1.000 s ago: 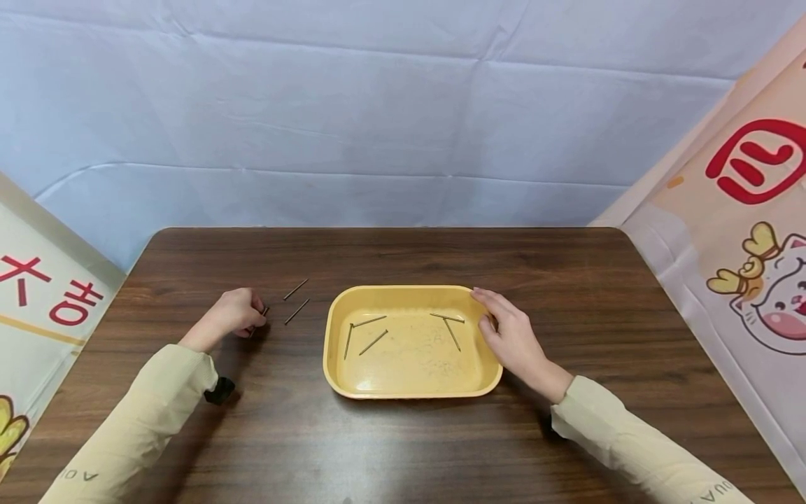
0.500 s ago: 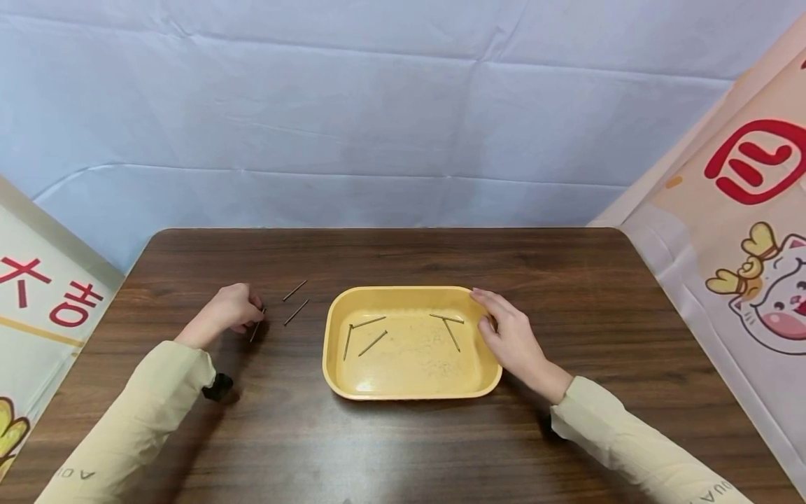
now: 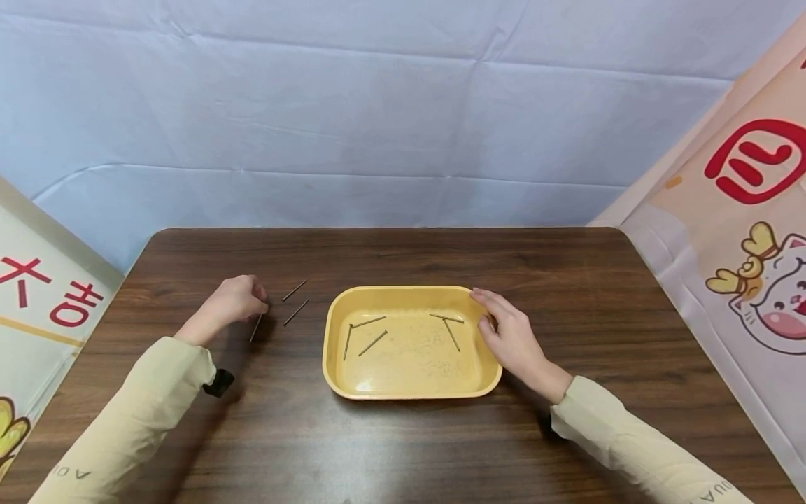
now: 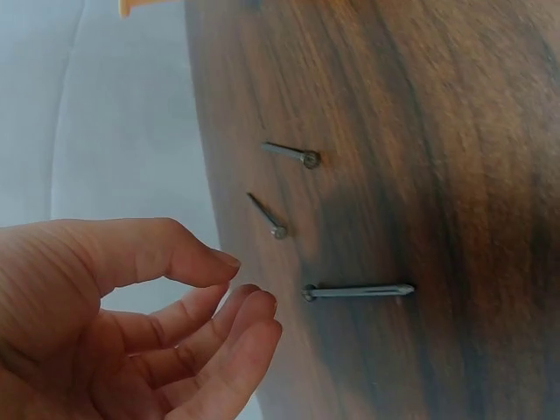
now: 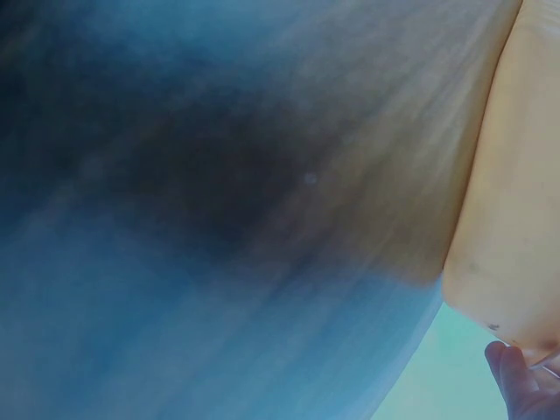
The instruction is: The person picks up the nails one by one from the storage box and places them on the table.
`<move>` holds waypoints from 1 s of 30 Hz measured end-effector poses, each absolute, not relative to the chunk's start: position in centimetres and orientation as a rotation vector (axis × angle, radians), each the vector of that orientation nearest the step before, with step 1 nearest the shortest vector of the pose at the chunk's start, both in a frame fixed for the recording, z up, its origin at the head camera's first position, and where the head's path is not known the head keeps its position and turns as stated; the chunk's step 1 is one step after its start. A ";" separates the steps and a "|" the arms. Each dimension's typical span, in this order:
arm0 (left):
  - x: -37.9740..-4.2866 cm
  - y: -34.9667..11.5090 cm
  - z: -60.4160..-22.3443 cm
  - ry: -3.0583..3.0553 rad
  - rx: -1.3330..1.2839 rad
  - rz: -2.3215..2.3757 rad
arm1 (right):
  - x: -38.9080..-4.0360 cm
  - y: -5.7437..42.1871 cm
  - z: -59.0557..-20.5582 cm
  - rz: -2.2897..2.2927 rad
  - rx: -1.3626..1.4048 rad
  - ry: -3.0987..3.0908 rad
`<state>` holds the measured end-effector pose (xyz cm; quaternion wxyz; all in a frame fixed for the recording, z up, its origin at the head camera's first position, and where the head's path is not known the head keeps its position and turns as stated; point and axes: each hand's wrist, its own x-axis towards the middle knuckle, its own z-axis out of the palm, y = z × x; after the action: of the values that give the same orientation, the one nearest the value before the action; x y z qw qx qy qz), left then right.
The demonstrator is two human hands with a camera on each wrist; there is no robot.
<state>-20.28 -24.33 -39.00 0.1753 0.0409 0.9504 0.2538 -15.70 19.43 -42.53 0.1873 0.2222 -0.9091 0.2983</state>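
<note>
My left hand (image 3: 234,299) is just above a nail (image 3: 255,328) on the table, left of the tray. In the left wrist view, its fingers bend loosely, thumb and fingertips apart with nothing between them, and that nail (image 4: 360,291) lies flat near the fingertips. Two more nails lie side by side, one farther back (image 3: 294,290) and one nearer (image 3: 296,313). My right hand (image 3: 513,337) holds the right rim of a yellow plastic tray (image 3: 412,392), thumb over the inner side. Several nails (image 3: 373,343) lie scattered inside the tray.
The dark wood-grain table (image 3: 403,448) has rounded far corners. Behind it hangs a pale cloth backdrop (image 3: 378,140). Printed panels with red characters stand at the left (image 3: 50,294) and right (image 3: 755,231).
The left hand has let go of a nail, which now lies on the table, and has lifted slightly away from it. The right hand and the tray stay still.
</note>
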 end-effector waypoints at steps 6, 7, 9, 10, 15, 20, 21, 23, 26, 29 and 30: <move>-20.2 -23.7 -38.3 2.738 0.147 0.663 | -15.7 19.4 -42.5 0.835 0.623 -2.563; -20.2 -23.6 -38.2 2.748 0.150 0.653 | -15.7 19.4 -42.5 0.835 0.623 -2.563; -20.2 -23.4 -38.0 2.769 0.161 0.633 | -15.7 19.4 -42.5 0.834 0.622 -2.566; -20.2 -23.3 -37.9 2.778 0.168 0.626 | -15.7 19.4 -42.5 0.834 0.622 -2.568; -20.1 -22.7 -37.3 2.799 0.220 0.603 | -15.7 19.4 -42.5 0.833 0.616 -2.578; -20.0 -22.0 -36.9 2.806 0.259 0.586 | -15.7 19.4 -42.4 0.841 0.618 -2.581; -20.0 -21.9 -36.9 2.808 0.265 0.581 | -15.7 19.4 -42.4 0.839 0.617 -2.582; -20.0 -21.7 -36.7 2.808 0.269 0.575 | -15.7 19.4 -42.4 0.839 0.614 -2.584; -19.9 -21.4 -36.4 2.801 0.269 0.574 | -15.7 19.4 -42.4 0.839 0.608 -2.590; -19.8 -21.1 -36.2 2.793 0.259 0.571 | -15.7 19.4 -42.4 0.842 0.610 -2.592; -19.8 -21.0 -36.1 2.793 0.255 0.567 | -15.7 19.4 -42.4 0.843 0.611 -2.592</move>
<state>-19.80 -20.97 -36.09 0.1397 0.0883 0.9665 0.1963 -15.70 19.42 -42.43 0.1735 0.2154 -0.9139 0.2972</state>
